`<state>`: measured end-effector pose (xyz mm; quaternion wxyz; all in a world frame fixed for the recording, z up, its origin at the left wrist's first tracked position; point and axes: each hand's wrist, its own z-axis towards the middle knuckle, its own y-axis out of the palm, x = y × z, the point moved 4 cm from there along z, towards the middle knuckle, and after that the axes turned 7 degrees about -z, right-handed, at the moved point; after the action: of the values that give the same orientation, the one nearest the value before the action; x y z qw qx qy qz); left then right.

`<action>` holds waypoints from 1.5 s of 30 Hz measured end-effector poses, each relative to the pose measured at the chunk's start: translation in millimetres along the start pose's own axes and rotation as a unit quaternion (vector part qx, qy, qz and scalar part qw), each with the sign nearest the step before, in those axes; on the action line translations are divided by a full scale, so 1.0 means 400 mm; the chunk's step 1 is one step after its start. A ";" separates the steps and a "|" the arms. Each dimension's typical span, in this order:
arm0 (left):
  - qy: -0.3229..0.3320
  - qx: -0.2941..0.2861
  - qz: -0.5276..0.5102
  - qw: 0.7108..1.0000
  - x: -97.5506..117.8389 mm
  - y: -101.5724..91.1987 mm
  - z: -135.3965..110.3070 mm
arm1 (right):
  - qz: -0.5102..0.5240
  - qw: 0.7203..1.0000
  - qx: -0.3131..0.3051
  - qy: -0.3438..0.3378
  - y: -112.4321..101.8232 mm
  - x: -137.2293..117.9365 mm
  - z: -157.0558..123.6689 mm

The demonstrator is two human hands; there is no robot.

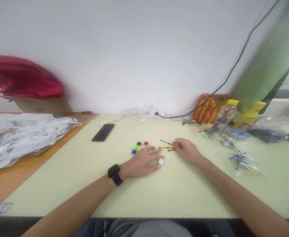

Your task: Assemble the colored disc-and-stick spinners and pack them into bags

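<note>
My left hand point(143, 162) is low over the table, a ring on one finger. Its thumb and forefinger close on a small white round cap point(160, 161). Left of the fingertips lie several similar round caps: red point(146, 143), black point(139, 144), green point(134, 147), yellow point(139, 148) and blue point(134, 152). My right hand point(186, 149) has its fingers pinched together at the right ends of thin arrow-shaped sticks, among them a blue arrow point(166, 142), a red arrow point(164, 147) and a black arrow point(171, 150). What exactly the pinch holds is hidden.
Behind lie a black phone point(103, 132) and folded glasses point(192, 123). To the right are bags of coloured parts point(244, 163), a clear bottle point(223, 115), a yellow bottle point(250, 115) and a striped bag point(205, 107). White bags point(31, 131) pile up at left.
</note>
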<state>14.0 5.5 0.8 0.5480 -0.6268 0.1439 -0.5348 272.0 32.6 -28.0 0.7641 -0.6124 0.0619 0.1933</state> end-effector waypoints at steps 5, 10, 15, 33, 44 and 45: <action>0.021 0.025 -0.023 0.999 0.008 -0.006 0.004 | 0.019 0.999 0.027 0.014 -0.011 0.006 0.001; 0.023 0.024 -0.022 0.999 0.010 -0.006 0.003 | 0.026 1.000 0.014 -0.005 -0.006 0.001 0.006; 0.018 0.026 -0.025 0.999 0.011 -0.007 0.004 | 0.017 1.000 0.016 -0.004 0.009 -0.008 0.008; -0.006 0.027 -0.006 1.000 -0.001 -0.001 0.000 | 0.061 0.995 -0.054 -0.052 -0.051 0.037 0.001; 0.001 0.012 -0.011 1.000 0.004 -0.004 0.000 | 0.061 0.993 -0.064 -0.081 -0.053 0.011 -0.011; 0.002 0.012 -0.011 1.000 0.004 -0.004 -0.001 | 0.061 0.993 -0.058 -0.084 -0.055 0.006 -0.013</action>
<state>13.8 4.6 2.8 0.5491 -0.6208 0.1319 -0.5438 283.2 24.1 -9.8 0.7165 -0.6325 0.0237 0.2933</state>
